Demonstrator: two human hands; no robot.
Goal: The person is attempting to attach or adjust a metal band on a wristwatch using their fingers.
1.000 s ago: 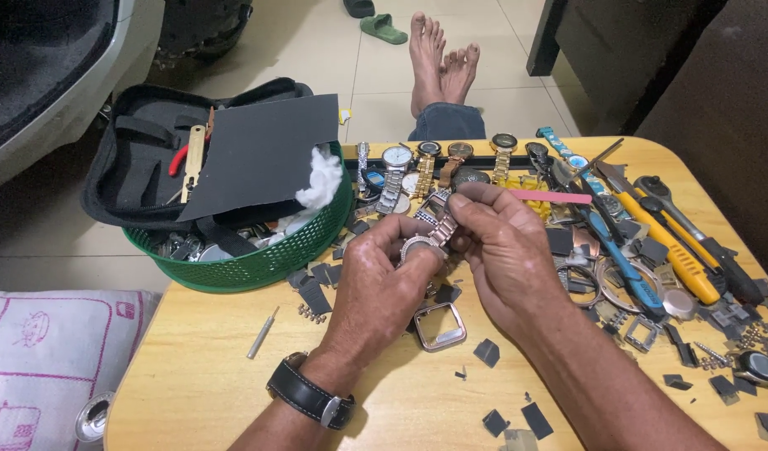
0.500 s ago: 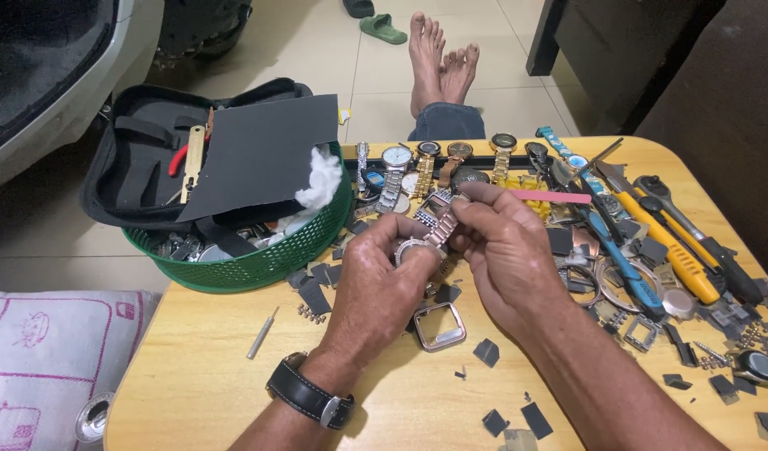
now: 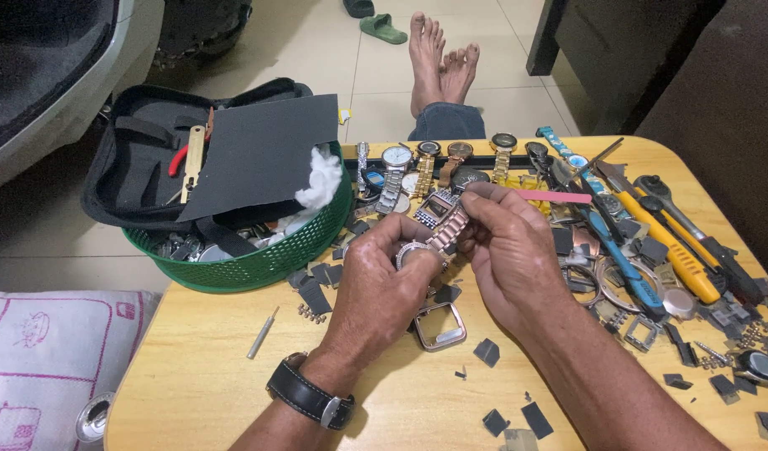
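Observation:
Both hands hold one metal wristwatch (image 3: 434, 238) above the wooden table (image 3: 192, 384). My left hand (image 3: 384, 284), with a black strap on its wrist, grips the round case. My right hand (image 3: 505, 246) pinches the rose-coloured link band between thumb and fingers. The watch face is mostly hidden by my fingers. A square silver watch case (image 3: 440, 326) lies on the table just below my hands.
A green basket (image 3: 259, 259) at the left holds a black tool case, a dark sheet and cotton. Several watches (image 3: 426, 163) lie in a row behind. Yellow and blue tools (image 3: 659, 242) and loose dark parts lie to the right. A small pin tool (image 3: 261, 332) rests left.
My right hand's fingers have shifted slightly along the watch band. The watch stays held in the same place.

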